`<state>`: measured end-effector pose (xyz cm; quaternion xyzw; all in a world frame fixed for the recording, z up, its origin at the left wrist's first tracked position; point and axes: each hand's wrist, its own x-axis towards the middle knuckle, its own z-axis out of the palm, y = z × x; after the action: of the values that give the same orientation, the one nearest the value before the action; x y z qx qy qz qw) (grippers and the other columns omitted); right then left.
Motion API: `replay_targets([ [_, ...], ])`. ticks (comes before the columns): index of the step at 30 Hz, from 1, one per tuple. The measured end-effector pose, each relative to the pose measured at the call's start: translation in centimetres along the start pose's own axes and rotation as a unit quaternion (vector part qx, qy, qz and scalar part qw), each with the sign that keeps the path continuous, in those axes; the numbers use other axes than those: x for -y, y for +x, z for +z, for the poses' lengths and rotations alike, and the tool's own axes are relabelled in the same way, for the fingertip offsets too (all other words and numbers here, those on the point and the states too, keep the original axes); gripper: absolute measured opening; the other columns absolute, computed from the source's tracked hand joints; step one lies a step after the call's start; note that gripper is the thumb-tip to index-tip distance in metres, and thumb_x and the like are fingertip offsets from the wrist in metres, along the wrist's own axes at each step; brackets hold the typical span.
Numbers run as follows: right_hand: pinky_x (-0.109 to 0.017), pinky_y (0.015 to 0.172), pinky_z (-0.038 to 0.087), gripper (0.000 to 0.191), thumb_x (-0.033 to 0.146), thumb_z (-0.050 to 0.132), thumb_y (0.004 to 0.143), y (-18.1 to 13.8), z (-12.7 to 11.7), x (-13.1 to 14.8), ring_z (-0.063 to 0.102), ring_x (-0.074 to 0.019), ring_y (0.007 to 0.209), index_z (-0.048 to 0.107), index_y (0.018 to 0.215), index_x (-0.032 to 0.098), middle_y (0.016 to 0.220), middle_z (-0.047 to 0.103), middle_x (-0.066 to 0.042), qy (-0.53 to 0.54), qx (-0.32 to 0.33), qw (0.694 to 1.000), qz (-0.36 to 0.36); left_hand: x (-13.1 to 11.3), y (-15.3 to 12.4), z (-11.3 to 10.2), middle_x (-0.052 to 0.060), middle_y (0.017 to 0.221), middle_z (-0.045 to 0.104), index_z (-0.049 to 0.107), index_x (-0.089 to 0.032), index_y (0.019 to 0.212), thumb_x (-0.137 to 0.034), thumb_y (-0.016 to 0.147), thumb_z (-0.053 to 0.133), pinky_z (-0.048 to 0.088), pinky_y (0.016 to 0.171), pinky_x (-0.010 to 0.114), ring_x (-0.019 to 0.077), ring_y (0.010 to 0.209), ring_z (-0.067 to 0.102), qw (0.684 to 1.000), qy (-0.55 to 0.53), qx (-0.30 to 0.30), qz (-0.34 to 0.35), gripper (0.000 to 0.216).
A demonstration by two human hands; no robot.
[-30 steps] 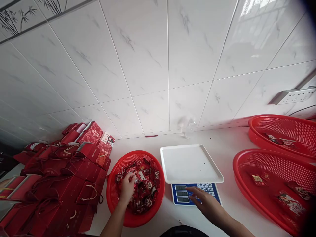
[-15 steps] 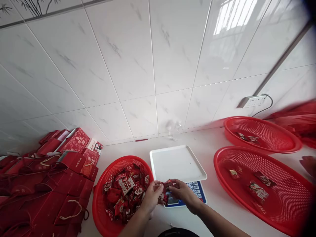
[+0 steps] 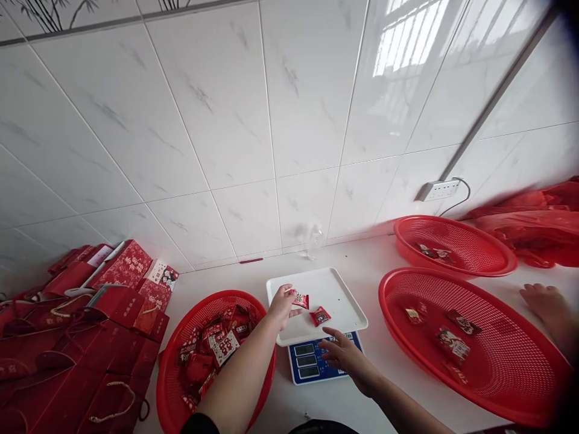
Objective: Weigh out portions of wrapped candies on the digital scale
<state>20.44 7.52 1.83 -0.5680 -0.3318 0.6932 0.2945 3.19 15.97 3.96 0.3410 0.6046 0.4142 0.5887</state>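
Sweets in red wrappers (image 3: pixel 226 346) are heaped in a round basket (image 3: pixel 163 374) at the near left, where part of the heap is covered by the left forearm. To the right of it, the right hand (image 3: pixel 346 357) is spread over the blue panel of a scale (image 3: pixel 307 367); nothing is gripped by it, and whether a key is touched cannot be told.

Just beyond, a small packet (image 3: pixel 300 300) is grasped in the fingertips of the left hand (image 3: pixel 281 308) above the white tray (image 3: pixel 310 282) of the scale; whether the tray is touched by it cannot be made out. A second packet (image 3: pixel 320 316) is laid on the tray, just to the right of the held one.

On the left, red gift boxes (image 3: pixel 90 337) are stacked close together. On the right, a few packets are scattered in a large basket (image 3: pixel 502 337), and another person's hand (image 3: pixel 545 304) is seen beyond its far right rim. Farther off, some more are held in another red basket (image 3: pixel 474 241). Beside it, red bags (image 3: pixel 534 223) are piled near the tiled wall (image 3: pixel 312 199), on which a power strip (image 3: pixel 438 190) is mounted.
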Motion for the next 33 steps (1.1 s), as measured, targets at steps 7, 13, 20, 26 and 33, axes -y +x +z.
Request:
replay_targets([
  [7,-0.025,0.066,0.045,0.040,0.039,0.064,0.070,-1.3,-1.4,-0.6,0.058,-0.0137,0.073,0.058,0.105,0.020,0.083,0.062,-0.002,-0.083,0.014,0.996,-0.010,2.5,-0.1,-4.9,0.011,0.128,0.052,0.053,-0.019,0.113,-0.027,0.077,0.055,0.034,0.102,0.037,0.0236,0.123,0.044,0.965,0.216,-0.087,0.122,0.037],
  [13,-0.027,0.068,0.045,0.047,0.048,0.061,0.067,-3.0,-1.6,-1.7,0.058,-0.0160,0.077,0.059,0.104,0.020,0.084,0.061,-0.003,-0.160,0.051,0.986,0.005,7.5,-6.3,-14.9,0.018,0.134,0.043,0.047,-0.012,0.121,-0.024,0.074,0.051,0.022,0.109,0.047,0.0304,0.130,0.031,0.905,0.333,-0.237,0.117,0.048],
  [20,-0.028,0.067,0.045,0.047,0.052,0.059,0.066,-2.7,0.3,-1.8,0.057,-0.0171,0.076,0.059,0.101,0.021,0.081,0.060,-0.003,-0.193,0.105,0.976,0.003,12.4,-11.4,-20.3,0.014,0.152,0.012,0.023,-0.014,0.140,-0.042,0.071,0.056,0.020,0.107,0.051,0.0404,0.135,0.014,0.820,0.519,-0.191,-0.147,0.082],
  [26,-0.030,0.067,0.044,0.042,0.050,0.059,0.069,-2.3,0.9,-1.4,0.056,-0.0175,0.075,0.061,0.101,0.023,0.078,0.061,-0.002,-0.184,0.129,0.974,-0.028,11.6,-11.9,-16.9,0.005,0.154,0.000,0.025,-0.028,0.140,-0.045,0.062,0.064,0.015,0.099,0.066,0.0459,0.134,-0.009,0.829,0.533,-0.078,-0.150,0.089],
  [33,-0.030,0.067,0.044,0.039,0.049,0.061,0.068,-2.9,0.5,-1.7,0.057,-0.0177,0.075,0.063,0.096,0.022,0.080,0.062,-0.002,-0.182,0.107,0.977,-0.017,9.9,-11.4,-17.7,0.013,0.124,0.053,0.059,-0.023,0.108,-0.017,0.077,0.046,0.042,0.080,0.039,0.0313,0.107,0.051,0.816,0.559,-0.137,-0.047,0.035],
])
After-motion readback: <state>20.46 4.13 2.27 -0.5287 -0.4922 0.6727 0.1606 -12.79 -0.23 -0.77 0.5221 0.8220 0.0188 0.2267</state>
